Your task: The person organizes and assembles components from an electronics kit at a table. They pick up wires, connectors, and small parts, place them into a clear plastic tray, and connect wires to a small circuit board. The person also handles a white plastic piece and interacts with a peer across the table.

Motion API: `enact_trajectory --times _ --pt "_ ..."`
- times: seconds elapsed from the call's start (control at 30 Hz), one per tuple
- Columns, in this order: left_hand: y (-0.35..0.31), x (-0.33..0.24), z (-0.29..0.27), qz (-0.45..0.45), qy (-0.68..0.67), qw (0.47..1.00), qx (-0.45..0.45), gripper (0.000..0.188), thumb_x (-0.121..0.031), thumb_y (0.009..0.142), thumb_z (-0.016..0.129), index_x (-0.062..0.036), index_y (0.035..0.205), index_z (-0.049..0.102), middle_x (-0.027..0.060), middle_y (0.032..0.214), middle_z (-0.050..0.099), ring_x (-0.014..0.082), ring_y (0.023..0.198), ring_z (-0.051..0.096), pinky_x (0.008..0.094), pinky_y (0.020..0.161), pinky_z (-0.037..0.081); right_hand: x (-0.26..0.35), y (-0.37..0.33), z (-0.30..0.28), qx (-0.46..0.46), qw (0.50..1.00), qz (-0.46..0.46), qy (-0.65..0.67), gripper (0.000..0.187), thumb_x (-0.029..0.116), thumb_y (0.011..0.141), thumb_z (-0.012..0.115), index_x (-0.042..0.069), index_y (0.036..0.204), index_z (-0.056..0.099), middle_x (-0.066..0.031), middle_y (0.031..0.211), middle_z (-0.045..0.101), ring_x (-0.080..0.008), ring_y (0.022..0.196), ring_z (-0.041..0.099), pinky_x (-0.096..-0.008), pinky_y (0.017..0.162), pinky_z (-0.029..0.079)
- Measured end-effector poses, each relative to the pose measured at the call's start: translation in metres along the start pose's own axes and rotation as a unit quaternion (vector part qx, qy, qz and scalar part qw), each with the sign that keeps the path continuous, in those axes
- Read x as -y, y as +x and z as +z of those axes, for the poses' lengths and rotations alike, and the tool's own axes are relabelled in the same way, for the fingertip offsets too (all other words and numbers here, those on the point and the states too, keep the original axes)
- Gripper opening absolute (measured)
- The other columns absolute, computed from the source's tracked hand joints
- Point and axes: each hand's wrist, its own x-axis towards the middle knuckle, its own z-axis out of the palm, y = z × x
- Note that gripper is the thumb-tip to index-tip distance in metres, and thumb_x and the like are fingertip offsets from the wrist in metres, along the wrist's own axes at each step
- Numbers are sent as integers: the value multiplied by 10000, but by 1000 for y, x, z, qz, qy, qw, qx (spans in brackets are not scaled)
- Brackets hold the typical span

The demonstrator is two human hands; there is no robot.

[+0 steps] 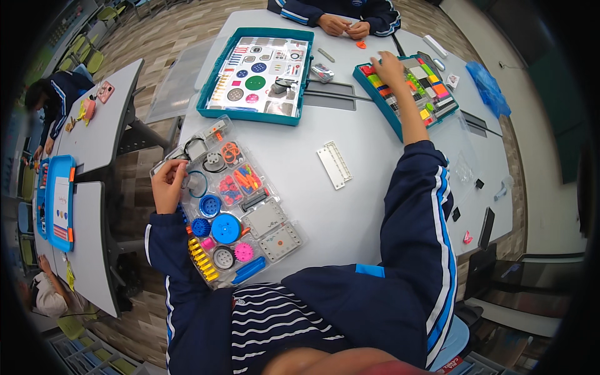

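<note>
My left hand point(169, 187) is over the left edge of a clear parts tray point(290, 234), its fingertips pressed together. Whatever they hold, if anything, I cannot make out. Around it in the tray lie a blue disc point(226, 229), a pink gear point(244, 252), yellow toothed pieces point(203, 260), small orange and red pieces point(248, 180) and grey plates point(279, 242). Reaching far right, my right hand point(390, 70) has its fingers apart over a teal box point(382, 107) of colourful building bricks point(431, 81). Its fingertips touch or hover just above the bricks; which, I cannot tell.
Between my arms lies a white slotted plastic piece point(334, 165). Beyond the tray is a teal lid point(250, 119) with a parts chart. Across the table, another person's hands point(345, 26) hold something small near an orange piece point(361, 45). A blue plastic bag point(487, 89) sits at the right edge.
</note>
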Motion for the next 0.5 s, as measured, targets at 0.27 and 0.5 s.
enact_trajectory --times 0.27,0.5 --pt "1 -2 -1 -27 25 999 11 129 -82 954 631 12 1025 685 -12 820 641 29 730 570 165 636 403 114 28 57 64 984 -18 166 239 243 832 679 90 998 756 -185 1034 702 -351 996 662 -429 916 506" --pt "2 3 -1 -3 14 1000 4 113 -63 943 645 15 1015 682 -16 832 644 31 734 572 170 642 411 127 28 62 0 987 78 138 140 103 805 668 88 909 760 -166 926 724 -339 897 695 -417 829 539"
